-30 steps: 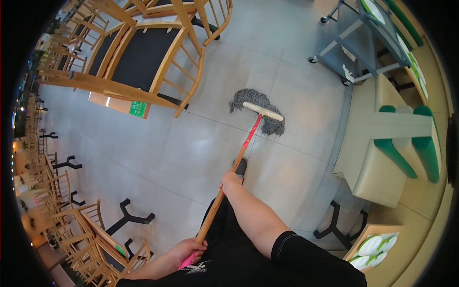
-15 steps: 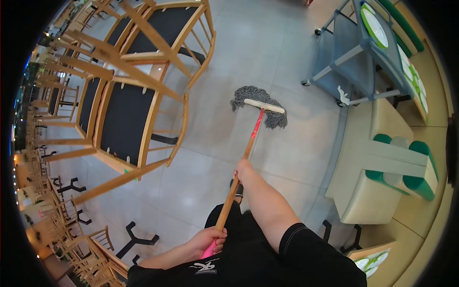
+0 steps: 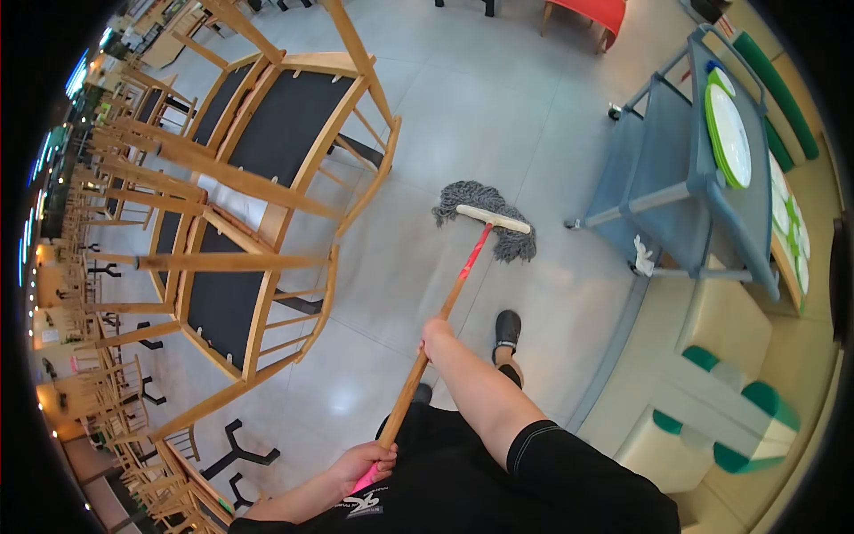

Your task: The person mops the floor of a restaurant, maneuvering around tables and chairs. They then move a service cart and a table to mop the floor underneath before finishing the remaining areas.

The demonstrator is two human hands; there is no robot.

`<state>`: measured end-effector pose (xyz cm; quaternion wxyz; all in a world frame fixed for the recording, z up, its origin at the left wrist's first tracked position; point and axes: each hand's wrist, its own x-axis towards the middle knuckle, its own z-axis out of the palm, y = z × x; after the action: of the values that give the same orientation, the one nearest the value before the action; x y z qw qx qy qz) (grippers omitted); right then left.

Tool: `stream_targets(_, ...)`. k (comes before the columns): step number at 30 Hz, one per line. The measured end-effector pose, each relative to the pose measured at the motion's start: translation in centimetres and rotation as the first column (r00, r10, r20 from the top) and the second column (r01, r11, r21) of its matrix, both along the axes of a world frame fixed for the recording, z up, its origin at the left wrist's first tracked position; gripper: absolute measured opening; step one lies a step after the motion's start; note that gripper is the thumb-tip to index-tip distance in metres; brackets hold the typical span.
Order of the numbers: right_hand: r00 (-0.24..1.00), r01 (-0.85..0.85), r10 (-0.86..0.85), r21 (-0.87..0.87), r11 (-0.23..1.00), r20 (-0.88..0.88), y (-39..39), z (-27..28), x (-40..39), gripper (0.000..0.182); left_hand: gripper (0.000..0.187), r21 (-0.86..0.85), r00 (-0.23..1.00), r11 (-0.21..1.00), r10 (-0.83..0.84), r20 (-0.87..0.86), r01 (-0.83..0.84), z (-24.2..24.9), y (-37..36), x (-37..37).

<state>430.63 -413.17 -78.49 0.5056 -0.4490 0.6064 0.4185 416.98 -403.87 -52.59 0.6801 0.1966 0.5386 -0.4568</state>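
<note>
A mop [image 3: 471, 261] with a wooden handle slants away from my body across the floor. Its grey string head [image 3: 516, 245] lies spread on the tiles, under a pale crossbar [image 3: 492, 216]. Red wrapping covers the handle just below that bar, and the near end is pink. My left hand [image 3: 366, 465] wraps round the handle low down, close to my black shirt. Further up the shaft, my right hand [image 3: 435, 339] is closed around the wood. One dark shoe [image 3: 507, 329] shows right of the handle, with the other partly hidden behind my shirt.
Upturned wooden chairs [image 3: 285, 125] with black seat bottoms rest on tables at left. A grey wheeled cart [image 3: 658, 198] carrying green-and-white plates [image 3: 731, 133] stands at right, near cream bench seating [image 3: 725, 329]. Black table feet [image 3: 236, 454] reach over the floor at lower left. A red seat [image 3: 598, 12] appears far ahead.
My view has shifted forward; the cart and benches sit lower in it and the red seat shows more. One foot has come forward on the right. Both hands keep their hold on the mop.
</note>
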Motion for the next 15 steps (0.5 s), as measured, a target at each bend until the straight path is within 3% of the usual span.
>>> stream_targets(9,0.986,-0.162,0.159,0.081,0.983,0.045,-7.7,-0.3,16.6,0.032,0.006,-0.086,0.932,0.928,0.359,-0.048,-0.362,0.8,-11.5,15.4)
stream_targets(15,0.978,-0.207,0.203,0.08,0.975,0.046,-7.8,-0.8,24.2,0.027,0.006,-0.068,0.914,0.913,0.397,-0.081,-0.402,-0.2,-13.0,22.8)
